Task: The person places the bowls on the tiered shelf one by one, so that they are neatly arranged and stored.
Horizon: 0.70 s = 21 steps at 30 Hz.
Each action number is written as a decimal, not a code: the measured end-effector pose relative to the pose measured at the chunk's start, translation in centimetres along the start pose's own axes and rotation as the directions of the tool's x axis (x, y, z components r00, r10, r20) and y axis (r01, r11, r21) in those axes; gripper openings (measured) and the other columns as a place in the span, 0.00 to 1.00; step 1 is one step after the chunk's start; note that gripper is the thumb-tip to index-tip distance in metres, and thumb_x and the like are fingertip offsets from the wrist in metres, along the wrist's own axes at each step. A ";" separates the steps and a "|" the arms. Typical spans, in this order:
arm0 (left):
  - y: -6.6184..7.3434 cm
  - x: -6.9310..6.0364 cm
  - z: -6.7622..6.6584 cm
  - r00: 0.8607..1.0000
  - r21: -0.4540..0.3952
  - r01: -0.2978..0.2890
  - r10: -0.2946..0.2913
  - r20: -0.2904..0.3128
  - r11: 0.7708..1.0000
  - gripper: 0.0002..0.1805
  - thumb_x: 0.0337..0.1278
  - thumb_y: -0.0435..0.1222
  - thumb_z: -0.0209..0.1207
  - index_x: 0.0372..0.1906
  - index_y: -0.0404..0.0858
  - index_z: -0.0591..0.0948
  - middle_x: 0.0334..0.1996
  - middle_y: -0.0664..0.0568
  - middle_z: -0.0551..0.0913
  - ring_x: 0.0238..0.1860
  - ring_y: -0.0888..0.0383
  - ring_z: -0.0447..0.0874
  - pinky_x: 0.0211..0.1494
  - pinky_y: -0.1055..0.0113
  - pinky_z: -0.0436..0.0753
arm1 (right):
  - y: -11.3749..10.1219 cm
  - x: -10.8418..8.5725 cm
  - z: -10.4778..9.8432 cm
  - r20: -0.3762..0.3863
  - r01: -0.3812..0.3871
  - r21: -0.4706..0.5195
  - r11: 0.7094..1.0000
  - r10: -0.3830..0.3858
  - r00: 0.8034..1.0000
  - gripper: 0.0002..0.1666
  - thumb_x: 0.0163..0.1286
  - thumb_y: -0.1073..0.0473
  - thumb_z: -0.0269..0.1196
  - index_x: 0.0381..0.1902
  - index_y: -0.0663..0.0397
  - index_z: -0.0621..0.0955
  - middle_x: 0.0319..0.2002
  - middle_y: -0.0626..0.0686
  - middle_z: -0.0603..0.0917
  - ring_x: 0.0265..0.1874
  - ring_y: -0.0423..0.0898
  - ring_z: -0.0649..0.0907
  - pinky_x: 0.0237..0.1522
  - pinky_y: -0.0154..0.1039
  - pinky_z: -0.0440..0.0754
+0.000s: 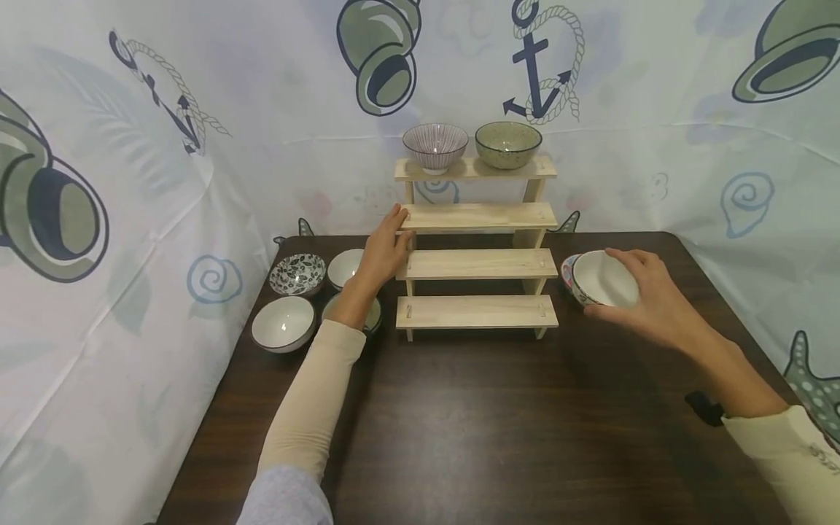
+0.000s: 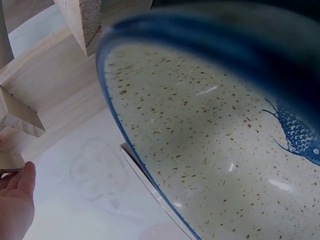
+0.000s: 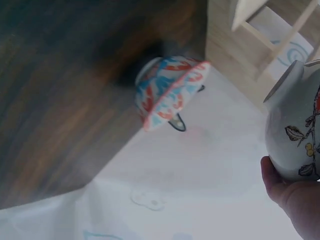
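A pale wooden stepped stand (image 1: 477, 264) rises at the back of the table. My left hand (image 1: 386, 248) grips the left end of its second shelf from the top; the fingers (image 2: 26, 182) show at that edge in the left wrist view. On the right, my right hand (image 1: 646, 295) holds a white bowl (image 1: 605, 279), thumb on the near side and fingers on the far side. The right wrist view shows leaf and berry sprigs on this bowl's outside (image 3: 295, 135). Behind it, a bowl with red and blue patterning (image 3: 172, 90) sits on the table.
On the top shelf stand a striped bowl (image 1: 436, 146) and a speckled green bowl (image 1: 508, 144). Left of the stand are a black-and-white patterned bowl (image 1: 297, 274), a plain white bowl (image 1: 284, 324), another white bowl (image 1: 344, 267) and a speckled blue-rimmed bowl (image 2: 190, 130).
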<state>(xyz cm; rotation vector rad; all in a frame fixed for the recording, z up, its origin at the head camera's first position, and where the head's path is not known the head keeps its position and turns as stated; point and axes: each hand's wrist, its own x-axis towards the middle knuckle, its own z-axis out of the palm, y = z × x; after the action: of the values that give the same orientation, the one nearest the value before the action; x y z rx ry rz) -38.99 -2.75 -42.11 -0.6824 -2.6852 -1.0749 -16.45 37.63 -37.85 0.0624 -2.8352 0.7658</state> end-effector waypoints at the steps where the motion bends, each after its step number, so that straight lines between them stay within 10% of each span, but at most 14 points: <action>1: 0.0 0.0 0.0 1.000 0.000 0.000 0.000 0.002 1.000 0.30 0.81 0.41 0.49 0.80 0.36 0.62 0.83 0.43 0.55 0.83 0.44 0.55 0.83 0.48 0.60 | -0.2 0.1 -0.2 -0.006 0.003 0.002 1.000 -0.003 1.000 0.61 0.54 0.42 0.80 0.79 0.53 0.64 0.70 0.73 0.62 0.60 0.68 0.68 0.45 0.64 0.75; 21: 0.1 0.0 -0.1 1.000 -0.002 -0.003 0.003 0.000 1.000 0.30 0.81 0.41 0.50 0.80 0.36 0.63 0.83 0.42 0.55 0.82 0.43 0.56 0.83 0.47 0.60 | -3.1 1.7 -1.8 -0.090 0.090 0.007 0.996 -0.089 0.992 0.60 0.47 0.45 0.83 0.75 0.54 0.69 0.66 0.70 0.68 0.62 0.65 0.68 0.49 0.59 0.68</action>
<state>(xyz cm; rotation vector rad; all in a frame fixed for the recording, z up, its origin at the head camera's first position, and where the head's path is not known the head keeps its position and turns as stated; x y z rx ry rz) -38.93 -2.75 -41.95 -0.6865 -2.6821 -1.0775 -17.49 35.91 -34.46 0.1515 -2.7237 0.7459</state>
